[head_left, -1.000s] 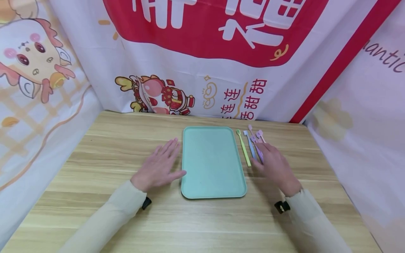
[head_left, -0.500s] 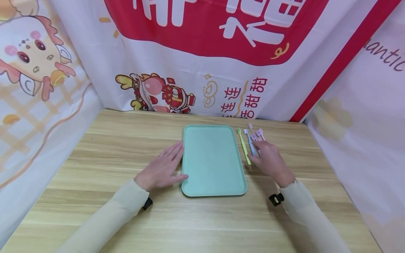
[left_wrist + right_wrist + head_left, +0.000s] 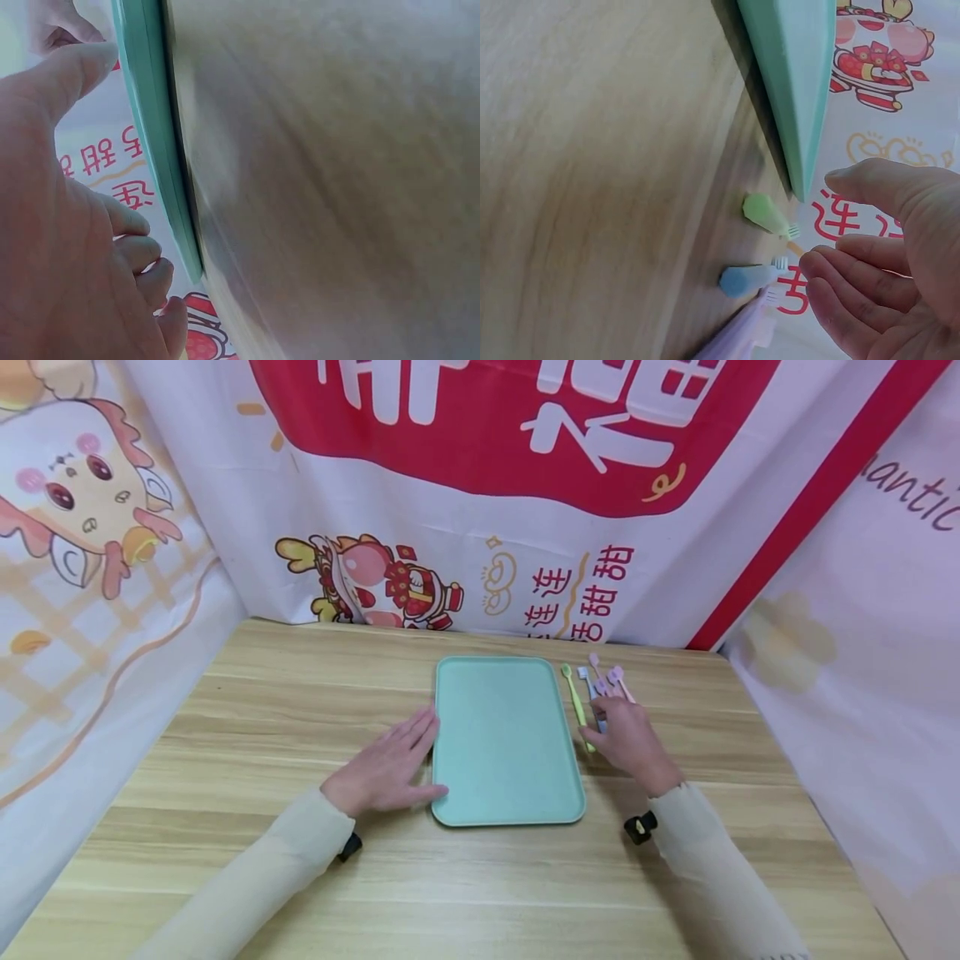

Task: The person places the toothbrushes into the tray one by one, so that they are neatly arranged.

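A pale green tray (image 3: 502,743) lies on the table with its long sides running away from me. My left hand (image 3: 386,768) is at its left side, fingers extended by the edge and thumb reaching to the rim. Right of the tray lie several toothbrushes: a yellow-green toothbrush (image 3: 574,695), a blue toothbrush (image 3: 739,281), a purple toothbrush (image 3: 731,334) and pink ones. Over the near part of this group hovers my right hand (image 3: 630,739), partly hiding the handles. In the right wrist view its thumb and loosely bent fingers stand apart, with nothing between them.
The wood-grain table (image 3: 480,885) ends at a printed cloth backdrop (image 3: 450,510) behind the tray. Cloth also hangs along the left and right sides. Each wrist wears a black strap.
My right hand has moved left over the toothbrushes, from the purple one toward the blue and yellow-green ones. My left hand has shifted slightly nearer and against the tray's edge.
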{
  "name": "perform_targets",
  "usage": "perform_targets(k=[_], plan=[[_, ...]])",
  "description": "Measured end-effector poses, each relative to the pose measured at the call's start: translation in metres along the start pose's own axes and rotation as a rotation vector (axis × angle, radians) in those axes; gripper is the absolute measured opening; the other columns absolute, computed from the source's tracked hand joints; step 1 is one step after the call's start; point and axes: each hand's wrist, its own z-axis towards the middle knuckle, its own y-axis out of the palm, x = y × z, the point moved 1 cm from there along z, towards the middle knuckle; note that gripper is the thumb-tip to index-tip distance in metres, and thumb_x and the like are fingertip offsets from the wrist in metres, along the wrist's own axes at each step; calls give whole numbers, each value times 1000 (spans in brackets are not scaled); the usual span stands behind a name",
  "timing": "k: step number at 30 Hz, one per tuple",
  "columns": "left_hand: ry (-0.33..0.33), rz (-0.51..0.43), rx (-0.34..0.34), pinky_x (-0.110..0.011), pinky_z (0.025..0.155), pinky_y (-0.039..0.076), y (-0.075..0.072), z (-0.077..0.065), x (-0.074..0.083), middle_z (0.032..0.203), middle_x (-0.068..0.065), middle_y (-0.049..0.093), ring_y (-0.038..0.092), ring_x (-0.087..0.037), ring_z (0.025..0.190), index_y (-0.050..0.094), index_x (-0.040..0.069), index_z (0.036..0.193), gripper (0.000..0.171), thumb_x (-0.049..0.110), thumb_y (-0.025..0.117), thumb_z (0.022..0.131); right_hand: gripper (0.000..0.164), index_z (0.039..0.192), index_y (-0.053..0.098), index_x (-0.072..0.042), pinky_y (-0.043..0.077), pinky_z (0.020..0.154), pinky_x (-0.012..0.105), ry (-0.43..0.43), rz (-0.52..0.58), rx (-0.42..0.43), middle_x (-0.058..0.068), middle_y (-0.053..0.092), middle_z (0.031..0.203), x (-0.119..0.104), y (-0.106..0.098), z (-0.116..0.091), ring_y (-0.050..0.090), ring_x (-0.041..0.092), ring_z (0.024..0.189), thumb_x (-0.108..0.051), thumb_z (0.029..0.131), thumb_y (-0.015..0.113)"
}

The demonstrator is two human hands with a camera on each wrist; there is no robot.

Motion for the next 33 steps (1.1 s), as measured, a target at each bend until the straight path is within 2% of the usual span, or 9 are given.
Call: perform_targets(k=[4,7,12,15,18,29,33], plan=[[4,-7,-13,-57,134,20,1,-2,0,178,-20,6,12,-38,166,15,-4,167,103,62,59,100,42,127,70,3,62,81,42,1,12,4,17,74,108,1,6,3,65,27,90,-22,94,80],[9,-9,-19,-57,134,20,1,-3,1,178,-21,7,12,-38,166,16,-4,167,102,61,59,100,40,124,71,3,63,86,45,-11,28,11,16,74,104,2,9,6,66,28,90,-20,93,80],[20,-3,-33,-56,134,22,1,-4,1,177,-22,9,14,-39,166,17,-5,166,101,59,60,101,27,110,72,2,58,74,38,-17,42,17,9,67,87,3,15,9,60,21,79,-18,93,80],[27,0,-43,-55,134,22,2,-5,1,177,-22,10,15,-38,165,18,-5,166,101,59,60,101,19,98,70,-3,53,67,34,-5,36,14,7,63,81,4,18,10,57,20,74,-19,93,80],[32,-4,-51,-55,134,22,2,-5,1,177,-22,11,15,-38,166,18,-5,166,101,60,59,101,18,89,66,-7,50,63,31,4,25,9,6,62,79,6,21,11,56,19,72,-19,93,79],[23,-4,-77,-54,134,21,2,-5,0,178,-21,11,15,-37,166,19,-4,166,102,62,60,100,16,96,71,-2,51,61,29,20,-10,-8,7,67,83,4,22,14,58,18,72,-16,94,79],[16,-14,-82,-55,134,21,0,-5,0,178,-21,12,16,-37,166,20,-4,166,103,62,62,99,16,95,71,-1,53,63,31,19,-25,-9,9,70,84,3,21,16,60,19,73,-16,93,79]])
